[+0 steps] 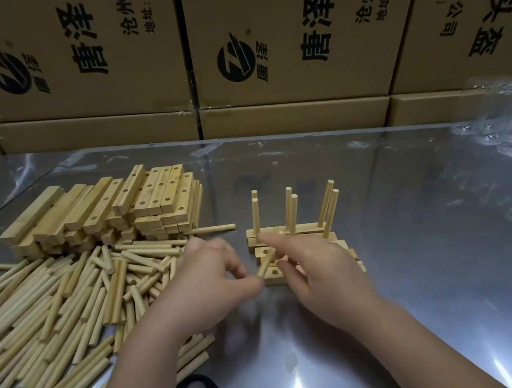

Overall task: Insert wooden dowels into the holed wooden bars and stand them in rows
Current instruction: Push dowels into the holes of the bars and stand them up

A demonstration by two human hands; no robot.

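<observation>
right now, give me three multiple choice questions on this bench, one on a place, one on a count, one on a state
1. The stack of holed bars lies: A) beyond the loose dowel pile, toward the cardboard boxes; B) nearer the person; C) right of the standing rows.
2. Upright dowels standing in bars: A) three; B) six; C) nine.
3. The held dowel is: A) flat on the table; B) tilted, pinched by the left hand; C) upright in a hole.
Answers: 1 A, boxes rise just behind the stack; 2 B, two bars carry three each; 3 B, that hand grips its lower end.
</observation>
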